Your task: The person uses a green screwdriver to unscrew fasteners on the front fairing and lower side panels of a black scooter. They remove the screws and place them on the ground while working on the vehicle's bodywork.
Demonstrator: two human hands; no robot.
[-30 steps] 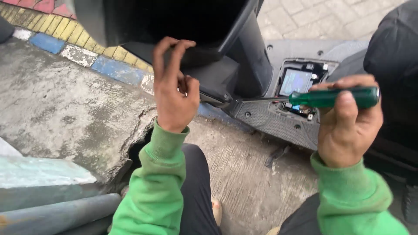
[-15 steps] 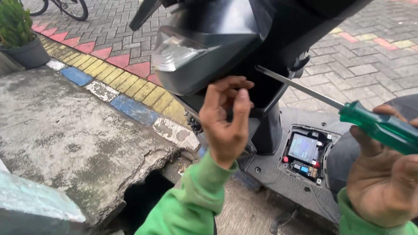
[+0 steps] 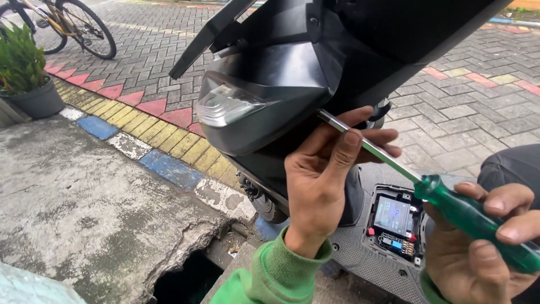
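Note:
My right hand (image 3: 484, 247) grips the green handle of a long screwdriver (image 3: 467, 214) at the lower right. Its metal shaft runs up and left, with the tip under the black front panel of a scooter (image 3: 292, 73), near the headlight (image 3: 225, 104). My left hand (image 3: 323, 169) is raised in the middle, thumb and fingers pinching the shaft close to its tip. Both arms wear green sleeves. In the scooter's floor an open compartment (image 3: 396, 222) shows a battery and coloured connectors.
A cracked concrete slab (image 3: 84, 208) with a dark hole (image 3: 188, 278) lies at the lower left, edged by a painted kerb (image 3: 163, 166). A potted plant (image 3: 25, 73) and a bicycle (image 3: 67, 22) stand at the far left on brick paving.
The view has tilted up from the scooter's floor to its front panel. The screwdriver has swung up and left, and my left hand has gone from open in the air to pinching the shaft.

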